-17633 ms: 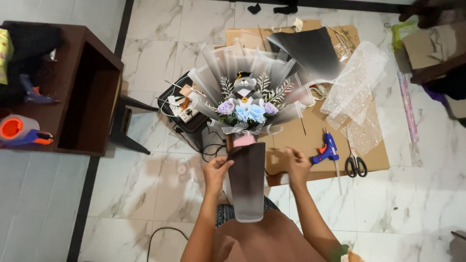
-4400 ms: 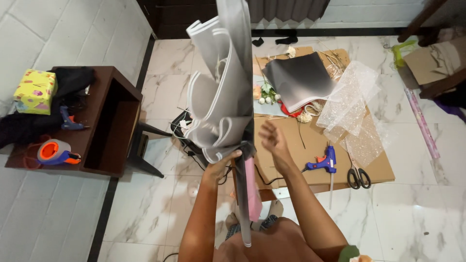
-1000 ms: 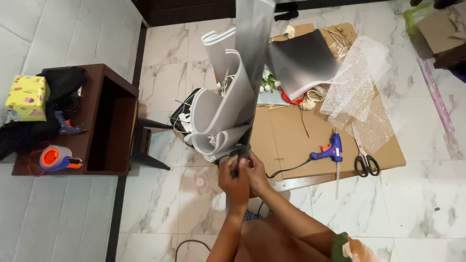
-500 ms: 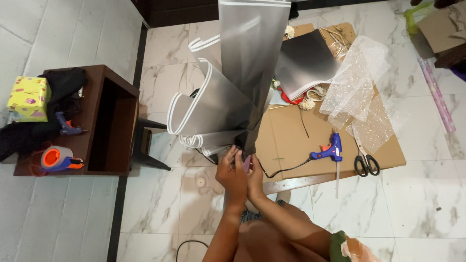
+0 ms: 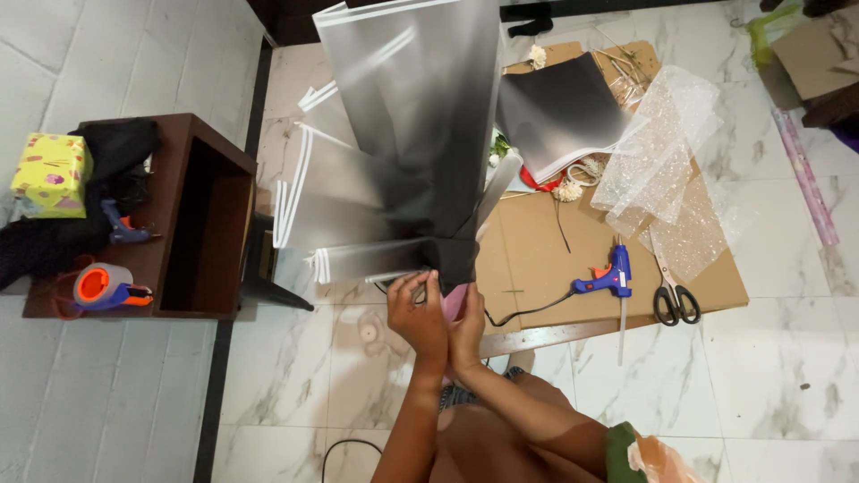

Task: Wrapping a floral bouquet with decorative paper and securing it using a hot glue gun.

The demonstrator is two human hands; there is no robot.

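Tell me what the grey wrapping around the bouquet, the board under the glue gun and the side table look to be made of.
Grey wrapping: likely frosted plastic film, matte, semi-translucent, shading from pale to black, with white edge stripes; it holds stiff curves.
Board: looks like corrugated cardboard, plain brown, dull, lying flat on the floor.
Side table: probably wood or wood laminate, dark brown with a smooth, slightly glossy finish.

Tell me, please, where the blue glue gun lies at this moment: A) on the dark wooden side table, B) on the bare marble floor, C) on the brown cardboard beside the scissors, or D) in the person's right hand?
C: the blue glue gun rests on the brown cardboard, just left of the scissors, while both hands grip the bouquet's base.
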